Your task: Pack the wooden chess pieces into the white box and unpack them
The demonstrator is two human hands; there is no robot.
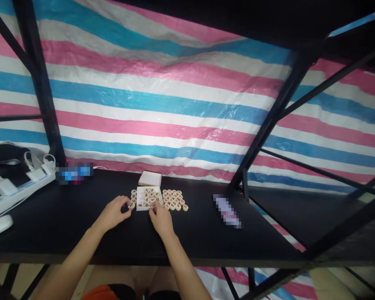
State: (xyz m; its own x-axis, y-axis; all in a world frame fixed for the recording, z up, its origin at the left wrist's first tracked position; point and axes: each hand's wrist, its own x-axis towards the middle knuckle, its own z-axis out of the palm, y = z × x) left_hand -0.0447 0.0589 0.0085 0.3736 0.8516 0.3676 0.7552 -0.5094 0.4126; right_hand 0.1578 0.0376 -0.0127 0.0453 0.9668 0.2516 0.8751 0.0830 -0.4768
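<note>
A small white open box [138, 208] on the black table holds several round xiangqi pieces [146, 195] with dark characters. Left of it stands a short column of more dark-marked pieces [133, 192]. My left hand [115, 213] curls its thumb and forefinger around the nearest xiangqi piece of that column. Over the box's front right part, my right hand [161, 217] has its fingertips pinched together among the pieces. Those fingers partly hide what they grip. Red-marked pieces [174, 199] lie in rows just right of the box.
Behind the box lies a white lid [150, 179]. A power strip [21, 196] with plugs and a white mouse-like object [0, 226] are at the left. Blurred items lie at the back left and right. Black frame posts [268, 125] stand before a striped sheet [162, 104].
</note>
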